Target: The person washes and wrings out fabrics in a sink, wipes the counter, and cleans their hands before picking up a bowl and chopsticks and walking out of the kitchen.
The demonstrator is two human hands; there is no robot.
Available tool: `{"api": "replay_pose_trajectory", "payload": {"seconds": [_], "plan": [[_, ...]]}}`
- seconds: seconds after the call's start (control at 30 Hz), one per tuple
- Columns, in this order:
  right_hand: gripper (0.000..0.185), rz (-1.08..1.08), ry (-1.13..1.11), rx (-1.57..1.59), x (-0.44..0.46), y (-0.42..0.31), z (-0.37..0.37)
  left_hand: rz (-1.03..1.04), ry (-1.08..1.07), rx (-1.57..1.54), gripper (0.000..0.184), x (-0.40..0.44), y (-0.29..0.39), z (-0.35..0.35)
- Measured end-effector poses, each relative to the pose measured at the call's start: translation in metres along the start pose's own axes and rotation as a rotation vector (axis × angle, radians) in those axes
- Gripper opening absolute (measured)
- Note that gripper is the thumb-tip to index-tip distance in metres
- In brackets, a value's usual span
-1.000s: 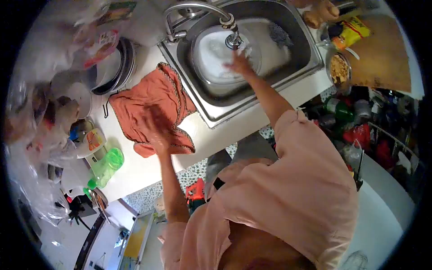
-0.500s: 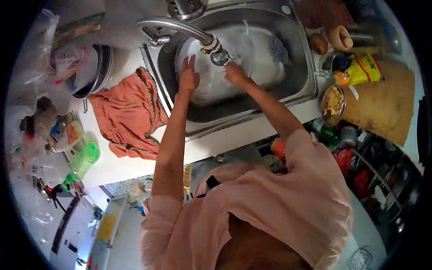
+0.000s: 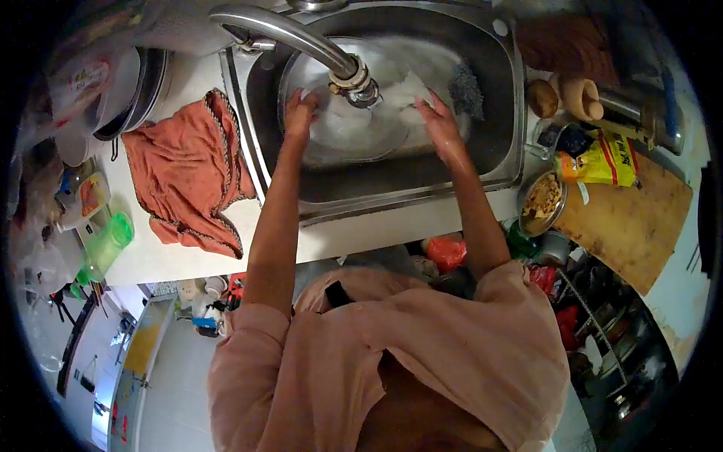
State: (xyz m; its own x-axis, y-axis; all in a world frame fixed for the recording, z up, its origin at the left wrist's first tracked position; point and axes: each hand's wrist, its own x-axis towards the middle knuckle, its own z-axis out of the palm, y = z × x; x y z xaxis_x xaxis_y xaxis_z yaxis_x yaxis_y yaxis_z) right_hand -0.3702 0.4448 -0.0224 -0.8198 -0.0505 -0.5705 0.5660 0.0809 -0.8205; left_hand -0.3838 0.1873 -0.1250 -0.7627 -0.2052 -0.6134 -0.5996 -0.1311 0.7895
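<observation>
In the metal sink point(image 3: 361, 184) a round clear basin point(image 3: 339, 143) holds cloudy water. My left hand point(image 3: 300, 113) is at the basin's left rim, its fingers curled on the edge. On the right side, my right hand point(image 3: 439, 126) has its fingers apart beside a whitish patch in the water that I cannot make out. The curved faucet point(image 3: 294, 36) reaches over the basin between my hands. A dark mesh scrubber point(image 3: 466, 92) lies at the sink's right end.
An orange cloth point(image 3: 184, 173) lies left of the sink, with dark pans point(image 3: 143, 90) and a green bottle point(image 3: 111, 242) beyond. To the right are a bowl of food point(image 3: 544, 202), a yellow packet point(image 3: 602, 160), a cutting board point(image 3: 629, 218) and wooden pieces point(image 3: 580, 98).
My left hand has gone from the orange cloth to the basin's left rim. My right hand has moved from under the faucet to the right. The view has shifted as well.
</observation>
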Motion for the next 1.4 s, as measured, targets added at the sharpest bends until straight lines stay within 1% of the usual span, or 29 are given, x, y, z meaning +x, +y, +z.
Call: {"api": "replay_pose_trajectory", "payload": {"seconds": [0.03,0.07,0.13,0.17,0.23,0.27,0.33,0.37,0.4,0.43,0.47,0.5,0.57,0.6,0.63,0.67,0.73,0.77,0.83,0.9,0.93,1.0,1.03,1.1,1.17,1.23,1.3,1.37,1.4], "plan": [[0.046,0.084,0.073,0.075,0.001,-0.006,0.005,0.084,0.045,0.191,0.042,0.002,-0.005,0.002],[0.046,0.081,0.071,0.066,0.015,0.019,0.009,0.084,0.047,0.182,0.042,0.006,-0.013,0.006],[0.045,-0.631,0.037,-0.381,0.072,0.098,0.016,0.466,0.239,0.793,0.045,0.019,-0.029,0.019],[0.045,-0.627,0.023,-0.39,0.089,0.109,0.023,0.453,0.247,0.785,0.045,0.015,-0.025,0.025],[0.048,-0.285,-0.106,-0.713,0.109,0.13,0.038,0.331,-0.136,1.338,0.048,-0.001,-0.008,0.039],[0.047,-0.422,0.005,-0.637,0.118,0.158,0.047,0.261,-0.201,1.417,0.043,0.001,-0.007,0.041],[0.045,-0.445,-0.016,-0.71,0.125,0.164,0.048,0.336,-0.286,1.511,0.035,-0.016,0.027,0.033],[0.044,-0.441,-0.068,-0.748,0.126,0.158,0.05,0.493,0.028,1.433,0.031,-0.008,0.006,0.031],[0.043,-0.437,-0.119,-0.782,0.122,0.151,0.051,0.413,-0.084,1.209,0.041,-0.001,0.003,0.026],[0.043,-0.438,-0.167,-0.82,0.116,0.143,0.052,0.562,-0.014,0.915,0.045,0.004,-0.004,0.024],[0.042,-0.455,-0.22,-0.859,0.108,0.131,0.051,1.089,-0.015,0.647,0.044,0.019,-0.018,0.026],[0.042,-0.475,-0.282,-0.89,0.095,0.117,0.05,1.005,-0.203,0.871,0.043,0.028,-0.032,0.028],[0.042,-0.448,-0.376,-0.898,0.086,0.103,0.038,0.887,-0.364,1.084,0.042,0.029,-0.029,0.024],[0.038,-0.293,-0.274,-0.821,0.111,0.139,0.016,0.582,-0.322,1.114,0.038,0.027,-0.008,0.02],[0.036,-0.221,-0.23,-0.786,0.118,0.144,0.013,0.277,-0.279,1.114,0.034,0.026,0.003,0.02],[0.034,-0.152,-0.183,-0.749,0.111,0.121,0.026,0.279,-0.259,1.109,0.034,0.031,-0.005,0.023],[0.032,0.348,0.124,-0.004,0.077,0.072,0.048,0.243,0.23,0.539,0.022,0.025,-0.03,0.038],[0.032,0.354,0.134,-0.012,0.086,0.093,0.041,0.237,0.22,0.531,0.022,0.006,-0.024,0.045],[0.046,0.559,-0.191,0.456,0.124,0.144,0.017,0.515,0.083,0.372,0.009,-0.035,-0.004,0.068],[0.045,0.546,-0.243,0.419,0.125,0.155,-0.003,0.657,-0.035,0.259,0.011,-0.102,0.014,0.087],[0.045,0.53,-0.246,0.418,0.12,0.153,-0.006,0.652,-0.064,0.229,0.011,-0.122,0.011,0.096],[0.045,0.49,-0.237,0.479,0.098,0.147,-0.005,0.777,-0.137,0.204,0.013,-0.147,0.006,0.104],[0.045,0.464,-0.231,0.537,0.089,0.141,0.006,0.777,-0.138,0.193,0.013,-0.143,0.002,0.105],[0.044,0.393,-0.223,0.653,0.073,0.129,0.037,0.916,0.186,0.672,0.009,-0.12,-0.006,0.103],[0.044,0.322,-0.199,0.694,0.071,0.112,0.061,0.851,0.173,0.987,0.013,-0.089,0.008,0.083],[0.044,0.293,-0.133,0.637,0.063,0.091,0.066,0.698,0.158,0.805,0.019,-0.037,-0.001,0.065],[0.044,0.31,-0.023,0.406,0.051,0.051,0.068,0.386,0.074,1.136,0.021,-0.011,0.0,0.049],[0.044,0.302,-0.031,0.297,0.083,0.097,0.039,0.358,0.273,0.893,0.026,0.012,-0.036,0.038],[0.046,0.154,0.079,0.011,0.099,0.122,0.029,0.366,0.266,0.885,0.026,0.019,-0.045,0.048]]}}
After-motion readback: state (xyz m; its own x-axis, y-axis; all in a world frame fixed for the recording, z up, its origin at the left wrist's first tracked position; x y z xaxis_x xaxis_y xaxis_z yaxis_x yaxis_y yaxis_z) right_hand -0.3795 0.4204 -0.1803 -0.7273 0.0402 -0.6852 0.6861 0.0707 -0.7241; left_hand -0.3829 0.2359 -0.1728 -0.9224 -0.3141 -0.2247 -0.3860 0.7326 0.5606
